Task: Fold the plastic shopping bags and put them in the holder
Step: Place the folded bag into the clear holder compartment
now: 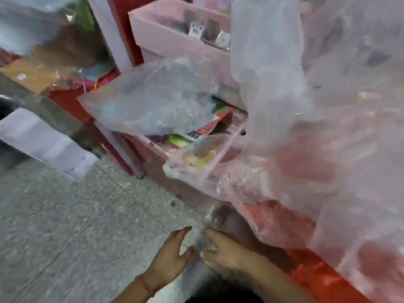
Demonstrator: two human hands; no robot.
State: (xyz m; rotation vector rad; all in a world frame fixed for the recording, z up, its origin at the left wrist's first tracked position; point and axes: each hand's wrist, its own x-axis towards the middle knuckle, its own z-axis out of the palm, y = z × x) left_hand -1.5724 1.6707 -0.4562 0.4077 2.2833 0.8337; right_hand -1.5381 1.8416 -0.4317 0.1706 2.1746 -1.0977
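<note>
The left hand (172, 252) and the right hand (225, 251) are seen nearest, low in front of the red shelf unit (125, 29). A crumpled clear plastic shopping bag (200, 239) is held between them: its left part is pinched by the left thumb and fingers, and its right part is gripped by the curled right fingers. An orange thread band (144, 285) is worn on the left wrist. The grey speckled stone floor (65, 215) is spread out to the left of the shelf unit, and a white paper strip (43, 141) lies on it. Large translucent plastic sheets (328, 106) are draped over the unit's right part. A second clear plastic bag (148, 101) is laid across its middle shelf. A pale pink rectangular box (166, 38) is set on an upper level of the unit; its contents are blurred.
</note>
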